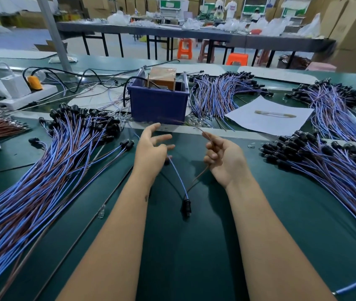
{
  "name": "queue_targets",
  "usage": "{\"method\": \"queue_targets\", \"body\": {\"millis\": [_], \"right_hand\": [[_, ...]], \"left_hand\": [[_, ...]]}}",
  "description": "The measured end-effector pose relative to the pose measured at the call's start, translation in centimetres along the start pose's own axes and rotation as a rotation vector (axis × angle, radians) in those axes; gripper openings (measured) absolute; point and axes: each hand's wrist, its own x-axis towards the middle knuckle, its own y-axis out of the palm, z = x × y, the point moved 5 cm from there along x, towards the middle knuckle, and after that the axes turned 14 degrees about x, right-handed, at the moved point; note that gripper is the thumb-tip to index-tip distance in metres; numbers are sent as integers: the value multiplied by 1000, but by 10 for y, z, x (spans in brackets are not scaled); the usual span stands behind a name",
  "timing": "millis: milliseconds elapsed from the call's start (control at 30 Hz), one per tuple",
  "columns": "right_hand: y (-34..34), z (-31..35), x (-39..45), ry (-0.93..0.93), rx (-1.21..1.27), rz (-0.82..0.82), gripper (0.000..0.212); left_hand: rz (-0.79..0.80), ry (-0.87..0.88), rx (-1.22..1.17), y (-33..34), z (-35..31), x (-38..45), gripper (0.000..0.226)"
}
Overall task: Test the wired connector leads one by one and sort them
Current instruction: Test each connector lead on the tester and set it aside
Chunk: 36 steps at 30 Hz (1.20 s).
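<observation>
The green tabletop (281, 224) carried 1 blue bin (158, 103). You held 1 lead (179, 177), its black connector (186, 207) hanging toward you, wires running away. Your right hand (224, 157) pinched the brown wire with curled fingers; your left hand (151, 148) spread its fingers, the blue wire passing beneath.

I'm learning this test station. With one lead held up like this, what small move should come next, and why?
Probably bring both wire ends forward to the blue box. The right hand pinches the brown wire, the left hand holds the blue wire, and the black connector hangs between them. The ends are spread apart and point toward the box, which looks like the tester.
</observation>
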Motion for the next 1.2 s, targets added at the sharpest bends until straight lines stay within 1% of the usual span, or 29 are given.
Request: {"method": "queue_targets", "body": {"millis": [33,100,167,200,233,300,333,400,433,500,567,633,700,800,867,1033,1200], "right_hand": [[0,1,0,4,-31,14,31],[-1,3,1,1,-66,42,34],[-1,4,0,-22,-96,67,30],[0,4,-1,-39,-113,77,27],[0,4,-2,-57,-130,84,24],[3,3,-4,-80,-148,91,22],[4,2,-5,-86,-150,93,22],[7,1,-6,-97,-157,99,22],[9,0,-7,-100,-167,101,22],[11,-3,-8,-110,-190,103,23],[13,-4,-8,-137,-213,98,23],[14,-4,-8,-175,-237,87,23],[15,-4,-9,-207,-260,77,22],[15,-4,-9,-234,-292,60,21],[16,-5,-9,-241,-308,51,21],[16,-5,-11,-243,-325,41,21],[17,-6,-11,-244,-338,43,21]], "left_hand": [[0,46,97,-3,-1,0,50],[-72,155,349,-9,-5,-1,40],[-143,237,537,-9,-6,-3,32],[-179,242,606,-9,-7,-5,30],[-236,226,698,-8,-6,-6,33],[-360,180,977,-6,-8,-10,48],[-372,156,1100,-3,-9,-11,56],[-302,83,1257,3,-7,-11,69],[-258,55,1299,6,-4,-10,71],[-200,59,1316,7,-2,-8,59],[-164,84,1249,7,-3,-7,40],[-154,88,1172,6,-3,-7,27],[-191,89,1171,4,-5,-9,28],[-246,69,1305,1,-5,-10,44],[-258,54,1334,-2,-4,-8,46],[-243,44,1294,-17,-3,-3,32],[-230,57,1234,-15,-5,-3,15]]}}
